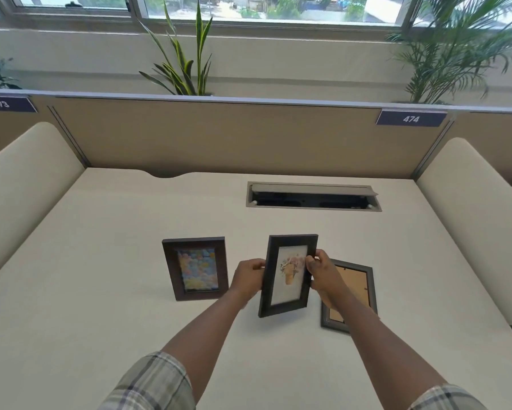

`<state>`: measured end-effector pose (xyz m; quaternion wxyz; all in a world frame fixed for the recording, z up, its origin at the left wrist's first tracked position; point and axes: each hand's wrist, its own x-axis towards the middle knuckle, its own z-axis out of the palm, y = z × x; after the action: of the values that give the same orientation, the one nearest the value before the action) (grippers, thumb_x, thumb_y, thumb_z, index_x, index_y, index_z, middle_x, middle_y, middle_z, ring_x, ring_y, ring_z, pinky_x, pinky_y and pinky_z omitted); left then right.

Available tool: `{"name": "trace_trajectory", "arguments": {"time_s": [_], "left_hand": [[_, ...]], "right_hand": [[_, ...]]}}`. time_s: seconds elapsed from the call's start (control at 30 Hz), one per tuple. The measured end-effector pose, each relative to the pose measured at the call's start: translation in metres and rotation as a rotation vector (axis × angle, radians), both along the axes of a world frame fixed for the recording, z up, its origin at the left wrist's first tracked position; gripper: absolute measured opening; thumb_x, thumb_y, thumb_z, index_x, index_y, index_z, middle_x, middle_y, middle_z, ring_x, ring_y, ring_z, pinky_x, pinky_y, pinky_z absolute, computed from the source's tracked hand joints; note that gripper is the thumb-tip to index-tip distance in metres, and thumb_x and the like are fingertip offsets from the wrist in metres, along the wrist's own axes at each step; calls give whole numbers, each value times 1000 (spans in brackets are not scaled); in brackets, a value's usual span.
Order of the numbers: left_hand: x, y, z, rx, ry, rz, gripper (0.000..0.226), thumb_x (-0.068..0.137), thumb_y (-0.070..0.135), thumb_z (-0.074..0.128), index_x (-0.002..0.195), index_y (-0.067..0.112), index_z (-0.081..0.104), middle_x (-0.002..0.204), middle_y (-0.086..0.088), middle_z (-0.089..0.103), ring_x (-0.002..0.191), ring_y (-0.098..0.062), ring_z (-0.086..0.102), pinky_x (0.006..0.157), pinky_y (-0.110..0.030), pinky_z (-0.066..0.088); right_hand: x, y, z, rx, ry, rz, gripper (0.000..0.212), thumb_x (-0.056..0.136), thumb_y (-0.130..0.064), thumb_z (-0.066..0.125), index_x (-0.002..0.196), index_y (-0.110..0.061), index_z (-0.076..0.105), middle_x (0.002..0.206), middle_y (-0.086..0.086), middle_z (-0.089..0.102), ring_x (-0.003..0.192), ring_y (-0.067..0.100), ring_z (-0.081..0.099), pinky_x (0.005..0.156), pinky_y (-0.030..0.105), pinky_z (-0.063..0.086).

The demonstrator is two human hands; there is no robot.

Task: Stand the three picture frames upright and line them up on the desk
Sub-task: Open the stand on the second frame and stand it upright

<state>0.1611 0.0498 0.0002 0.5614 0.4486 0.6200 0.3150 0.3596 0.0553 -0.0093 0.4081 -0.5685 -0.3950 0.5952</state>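
One brown frame (195, 268) with a pastel picture appears to stand upright already on the tabletop (101, 261), left of the middle and well back from the near edge; that part of the job looks done. The second, a dark frame (287, 275) with a flower print, is in both hands above the middle of the tabletop, tilted a little to the right; whether its lower corner touches the surface I cannot tell. The left hand (247, 276) grips its left edge, fingers wrapped behind; the right hand (322, 276) pinches its right edge, fingers (311, 261) closed over the front. The third, a grey frame (350, 297), lies flat and face down just right of the held one, partly hidden by the right forearm; it is untouched. So, by my reckoning, one stands, one is about to be set down, one remains; the lining-up comes last.
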Motion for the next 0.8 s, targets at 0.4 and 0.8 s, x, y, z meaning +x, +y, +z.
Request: {"name": "trace_trajectory", "arguments": {"time_s": [0.4,0.8], "left_hand": [[8,5,5,-220,-444,402,41,98,27,38,72,17,69,62,1,75,57,-19,70,50,-25,54],[9,13,-12,-230,-320,520,37,96,25,29,78,8,56,82,-15,62,77,-29,57,70,-35,45]], "right_hand": [[-13,-2,-2,137,-366,68,26,99,-38,47,118,-21,47,113,2,65,107,20,63,87,48,56],[-17,-3,1,171,-509,194,36,95,-53,39,119,-26,45,114,-1,65,105,20,62,83,50,55]]}}
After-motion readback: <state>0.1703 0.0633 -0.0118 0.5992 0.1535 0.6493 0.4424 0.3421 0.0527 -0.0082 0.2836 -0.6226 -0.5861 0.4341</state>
